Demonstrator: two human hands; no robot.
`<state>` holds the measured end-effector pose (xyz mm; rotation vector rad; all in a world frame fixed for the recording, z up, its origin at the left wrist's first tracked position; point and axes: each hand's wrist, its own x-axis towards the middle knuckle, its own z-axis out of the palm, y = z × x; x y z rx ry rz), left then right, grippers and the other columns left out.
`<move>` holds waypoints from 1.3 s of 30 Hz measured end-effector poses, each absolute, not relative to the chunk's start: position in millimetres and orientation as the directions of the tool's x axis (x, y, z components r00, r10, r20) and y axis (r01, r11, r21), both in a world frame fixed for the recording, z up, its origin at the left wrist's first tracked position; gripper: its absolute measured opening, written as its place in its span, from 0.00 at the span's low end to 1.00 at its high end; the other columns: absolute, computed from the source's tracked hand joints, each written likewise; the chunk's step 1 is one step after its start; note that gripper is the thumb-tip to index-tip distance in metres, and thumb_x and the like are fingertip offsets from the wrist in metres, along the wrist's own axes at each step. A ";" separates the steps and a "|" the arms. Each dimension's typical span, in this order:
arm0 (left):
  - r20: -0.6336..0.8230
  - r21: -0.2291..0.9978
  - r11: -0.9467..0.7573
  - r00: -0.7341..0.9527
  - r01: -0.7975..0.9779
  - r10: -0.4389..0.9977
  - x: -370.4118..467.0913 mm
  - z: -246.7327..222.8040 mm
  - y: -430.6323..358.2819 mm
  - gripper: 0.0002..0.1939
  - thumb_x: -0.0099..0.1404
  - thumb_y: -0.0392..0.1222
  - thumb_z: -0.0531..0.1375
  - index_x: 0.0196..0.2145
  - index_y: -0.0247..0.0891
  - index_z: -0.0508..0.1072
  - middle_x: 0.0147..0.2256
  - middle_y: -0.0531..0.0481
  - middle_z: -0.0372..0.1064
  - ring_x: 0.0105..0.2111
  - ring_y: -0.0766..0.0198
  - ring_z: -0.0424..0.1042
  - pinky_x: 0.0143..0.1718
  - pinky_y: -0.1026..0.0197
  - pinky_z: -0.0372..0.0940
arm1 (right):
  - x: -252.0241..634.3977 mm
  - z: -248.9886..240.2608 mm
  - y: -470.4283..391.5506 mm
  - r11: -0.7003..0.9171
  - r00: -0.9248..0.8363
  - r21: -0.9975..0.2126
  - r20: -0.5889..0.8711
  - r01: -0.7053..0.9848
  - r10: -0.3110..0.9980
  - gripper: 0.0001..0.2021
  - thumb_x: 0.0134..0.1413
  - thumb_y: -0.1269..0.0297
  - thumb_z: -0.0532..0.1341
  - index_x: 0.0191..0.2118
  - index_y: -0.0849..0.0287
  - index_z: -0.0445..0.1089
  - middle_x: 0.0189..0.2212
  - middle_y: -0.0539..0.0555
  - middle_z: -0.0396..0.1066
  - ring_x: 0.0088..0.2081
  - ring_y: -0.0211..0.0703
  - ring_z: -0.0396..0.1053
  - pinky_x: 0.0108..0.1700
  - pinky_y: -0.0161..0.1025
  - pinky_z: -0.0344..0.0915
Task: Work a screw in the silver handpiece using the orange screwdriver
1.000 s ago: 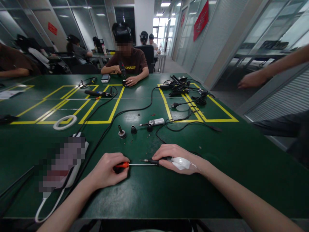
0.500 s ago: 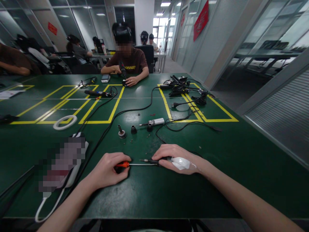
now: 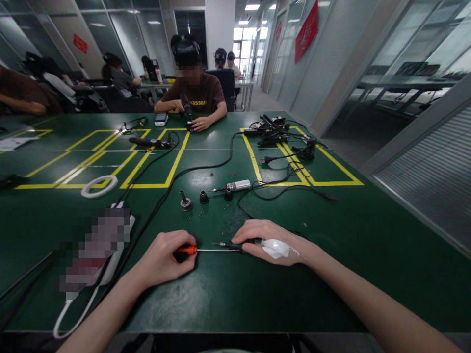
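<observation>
Left hand [image 3: 162, 262] at 7 o'clock, fingers curled tight round the orange-and-black handle of a screwdriver [image 3: 206, 250]. Its shaft lies flat, running toward 3 o'clock, tip meeting the black tool [image 3: 235, 245] pinned under the right hand [image 3: 268, 242]. Right fingers pressed down flat over that tool; metal tip pokes out left. White dressing [image 3: 275, 248] taped on the back of that hand.

Handling guess: screwdriver is light and rigid, thin shaft slick, so the grip belongs on the ribbed handle. The black tool looks slim and will roll on the green surface [image 3: 221, 299] unless pinned.

Further out at 12: tiny loose screws [image 3: 200, 214], two small round fittings [image 3: 186, 202], a silver cylinder part [image 3: 239, 185], black cables. White tape ring [image 3: 99, 186] at 10. Far side: another person's hands [image 3: 200, 123] on a dark tool.
</observation>
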<state>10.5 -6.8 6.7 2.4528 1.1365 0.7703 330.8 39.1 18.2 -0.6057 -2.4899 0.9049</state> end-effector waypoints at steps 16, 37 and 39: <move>0.390 0.452 -0.683 0.562 0.574 0.729 11.4 5.9 -6.5 0.07 0.66 0.35 0.60 0.40 0.38 0.77 0.29 0.53 0.77 0.25 0.67 0.75 0.29 0.68 0.66 | 330.6 20.9 38.7 0.694 -0.825 -0.671 0.219 0.259 0.520 0.12 0.71 0.65 0.60 0.49 0.62 0.80 0.47 0.61 0.83 0.46 0.48 0.79 0.52 0.46 0.73; 0.363 0.476 -0.663 0.558 0.578 0.746 10.7 4.8 -6.4 0.04 0.67 0.35 0.60 0.34 0.39 0.74 0.26 0.55 0.72 0.24 0.69 0.70 0.28 0.68 0.62 | 330.4 18.2 38.5 0.717 -0.817 -0.660 0.273 0.224 0.507 0.12 0.71 0.65 0.59 0.49 0.62 0.79 0.46 0.61 0.83 0.45 0.48 0.79 0.51 0.45 0.73; 0.371 0.467 -0.671 0.562 0.575 0.740 10.7 4.7 -6.3 0.04 0.68 0.35 0.60 0.35 0.39 0.74 0.26 0.55 0.72 0.23 0.69 0.70 0.28 0.68 0.62 | 330.3 16.9 38.5 0.720 -0.815 -0.659 0.281 0.220 0.506 0.12 0.71 0.65 0.59 0.49 0.62 0.79 0.46 0.61 0.83 0.45 0.48 0.79 0.50 0.46 0.74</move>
